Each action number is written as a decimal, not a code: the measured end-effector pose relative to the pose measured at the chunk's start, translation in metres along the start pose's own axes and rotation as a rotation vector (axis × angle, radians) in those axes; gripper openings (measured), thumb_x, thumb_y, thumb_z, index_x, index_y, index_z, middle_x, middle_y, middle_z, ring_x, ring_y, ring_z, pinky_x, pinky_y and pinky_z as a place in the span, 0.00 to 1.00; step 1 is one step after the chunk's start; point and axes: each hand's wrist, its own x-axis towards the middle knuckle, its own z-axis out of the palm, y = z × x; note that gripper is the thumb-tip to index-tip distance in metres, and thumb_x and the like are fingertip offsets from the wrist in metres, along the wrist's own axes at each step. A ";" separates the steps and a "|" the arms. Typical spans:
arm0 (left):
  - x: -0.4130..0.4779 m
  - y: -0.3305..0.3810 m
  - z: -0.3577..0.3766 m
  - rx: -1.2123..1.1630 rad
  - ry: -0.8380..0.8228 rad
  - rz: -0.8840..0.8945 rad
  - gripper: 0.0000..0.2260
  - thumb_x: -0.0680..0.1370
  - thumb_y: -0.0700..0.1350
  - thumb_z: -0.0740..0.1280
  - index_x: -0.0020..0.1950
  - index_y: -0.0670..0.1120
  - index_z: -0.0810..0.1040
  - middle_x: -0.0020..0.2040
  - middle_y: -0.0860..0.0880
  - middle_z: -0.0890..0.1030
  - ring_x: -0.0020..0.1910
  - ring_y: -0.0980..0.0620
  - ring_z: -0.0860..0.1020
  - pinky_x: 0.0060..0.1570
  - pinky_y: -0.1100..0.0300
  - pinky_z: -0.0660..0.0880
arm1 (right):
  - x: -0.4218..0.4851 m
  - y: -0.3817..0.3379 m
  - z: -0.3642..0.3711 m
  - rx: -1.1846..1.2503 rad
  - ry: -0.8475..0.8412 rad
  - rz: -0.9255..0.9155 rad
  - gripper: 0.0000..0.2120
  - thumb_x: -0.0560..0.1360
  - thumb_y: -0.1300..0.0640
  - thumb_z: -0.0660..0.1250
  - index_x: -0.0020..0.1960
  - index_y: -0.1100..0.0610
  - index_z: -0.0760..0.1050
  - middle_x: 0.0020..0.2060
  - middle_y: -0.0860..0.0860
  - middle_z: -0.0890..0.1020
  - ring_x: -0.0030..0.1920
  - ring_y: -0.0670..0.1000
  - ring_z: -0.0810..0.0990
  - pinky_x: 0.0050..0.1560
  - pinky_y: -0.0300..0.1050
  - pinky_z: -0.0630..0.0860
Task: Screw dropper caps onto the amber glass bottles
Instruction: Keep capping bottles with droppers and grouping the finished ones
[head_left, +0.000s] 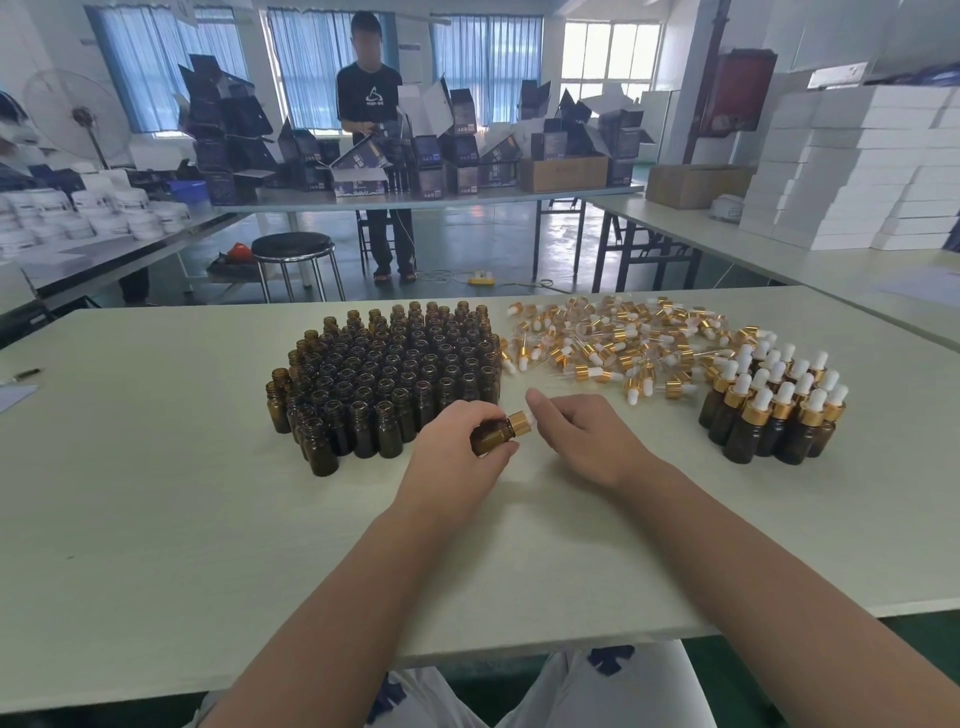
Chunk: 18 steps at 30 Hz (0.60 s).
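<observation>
My left hand (457, 447) grips one amber glass bottle (488, 439), tilted with its neck to the right. A gold dropper cap (519, 422) sits on that neck, and the fingers of my right hand (587, 436) close around its white bulb. Behind my left hand stands a dense cluster of open amber bottles (384, 374). A loose pile of gold-and-white dropper caps (613, 343) lies behind my right hand. Capped bottles (774, 410) stand in a group at the right.
The pale table (156, 493) reaches to its front edge near my lap. A pen and paper (18, 382) lie at the far left edge. Across the room a person stands at a table of dark boxes (457, 150); white boxes (862, 166) are stacked at the right.
</observation>
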 end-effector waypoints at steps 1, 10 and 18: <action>0.000 0.000 0.000 0.001 0.001 0.000 0.11 0.72 0.44 0.74 0.54 0.50 0.80 0.46 0.57 0.75 0.46 0.58 0.73 0.45 0.76 0.66 | 0.000 0.000 0.000 0.003 0.003 -0.011 0.31 0.74 0.33 0.51 0.33 0.60 0.68 0.27 0.52 0.69 0.28 0.47 0.64 0.34 0.46 0.62; 0.000 0.001 0.000 0.004 -0.012 -0.003 0.11 0.73 0.44 0.73 0.54 0.49 0.79 0.46 0.56 0.75 0.47 0.56 0.73 0.45 0.73 0.66 | 0.002 0.007 -0.001 0.029 0.008 -0.043 0.12 0.79 0.52 0.61 0.36 0.46 0.71 0.27 0.43 0.71 0.29 0.42 0.66 0.32 0.40 0.64; -0.001 0.000 0.001 -0.008 -0.008 0.009 0.11 0.72 0.43 0.74 0.53 0.48 0.80 0.46 0.55 0.75 0.47 0.55 0.74 0.47 0.69 0.67 | 0.001 0.005 0.001 0.012 0.019 -0.068 0.23 0.81 0.47 0.58 0.32 0.60 0.67 0.25 0.48 0.66 0.28 0.46 0.63 0.32 0.45 0.61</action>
